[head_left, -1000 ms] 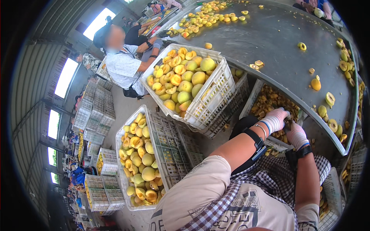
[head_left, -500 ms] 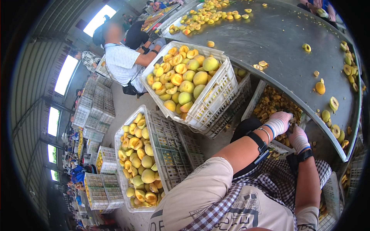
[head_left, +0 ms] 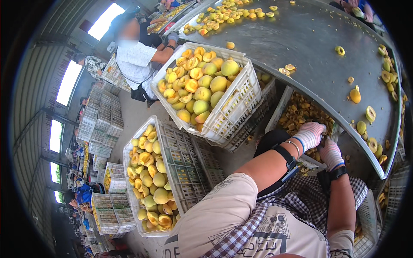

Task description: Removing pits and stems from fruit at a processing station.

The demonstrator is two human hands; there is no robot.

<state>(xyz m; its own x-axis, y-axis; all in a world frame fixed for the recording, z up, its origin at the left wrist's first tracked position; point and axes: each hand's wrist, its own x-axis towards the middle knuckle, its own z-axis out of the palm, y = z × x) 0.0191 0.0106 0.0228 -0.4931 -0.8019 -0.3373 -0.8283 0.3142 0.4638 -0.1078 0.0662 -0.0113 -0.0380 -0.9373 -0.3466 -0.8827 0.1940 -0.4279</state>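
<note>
My left hand (head_left: 310,136) and my right hand (head_left: 330,153), both in striped gloves, are close together over a crate of brown-orange fruit scraps (head_left: 301,111) below the metal table's lip. The fingers of each are curled in toward a small dark thing between them, which I cannot make out. Just left of the hands stands a white crate of yellow peaches (head_left: 206,86), some halved, on another crate. A second full crate (head_left: 152,180) sits at lower left.
The metal table (head_left: 305,34) carries scattered halved fruit. A co-worker in a pale shirt (head_left: 133,60) sits beside it at upper left. Crate stacks (head_left: 97,120) and more people line the left background. Another person's hands (head_left: 359,13) show at the table's far right corner.
The surroundings have shifted slightly leftward and up in the picture. My hands stay close together over the scrap crate, moving only slightly. The co-worker has shifted a little.
</note>
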